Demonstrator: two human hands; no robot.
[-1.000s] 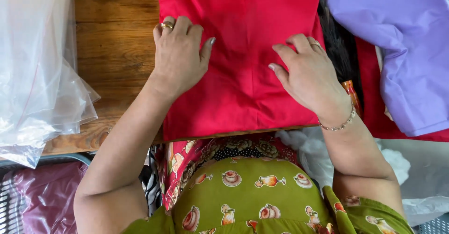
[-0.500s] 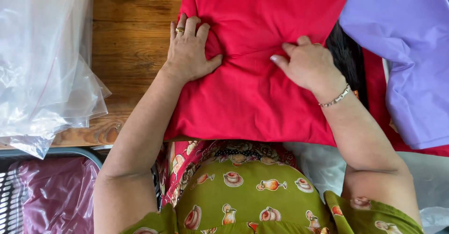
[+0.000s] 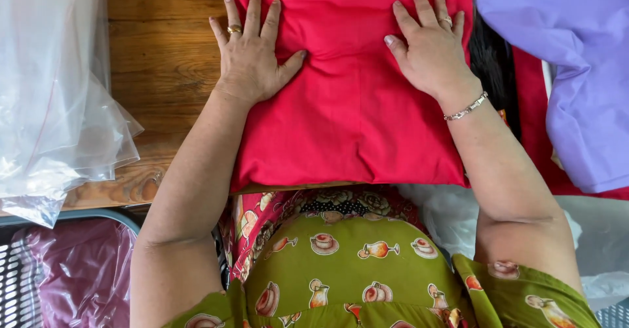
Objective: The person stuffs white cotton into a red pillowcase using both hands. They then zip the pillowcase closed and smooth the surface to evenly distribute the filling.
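A folded red cloth (image 3: 354,112) lies on the wooden table (image 3: 164,72) in front of me. My left hand (image 3: 252,49) rests flat on its left edge, fingers spread, with a ring on one finger. My right hand (image 3: 429,46) presses flat on the cloth's upper right part, fingers apart, a ring on one finger and a bracelet at the wrist. Neither hand grips anything.
Clear plastic bags (image 3: 52,92) are piled on the table's left side. A folded lilac cloth (image 3: 570,66) lies at the right over dark and red fabric. A basket with a purple bag (image 3: 72,275) sits at the lower left. White plastic (image 3: 590,236) lies at the lower right.
Both hands have slid away from me over the red cloth and flattened out, fingers now spread. The view has shifted slightly.
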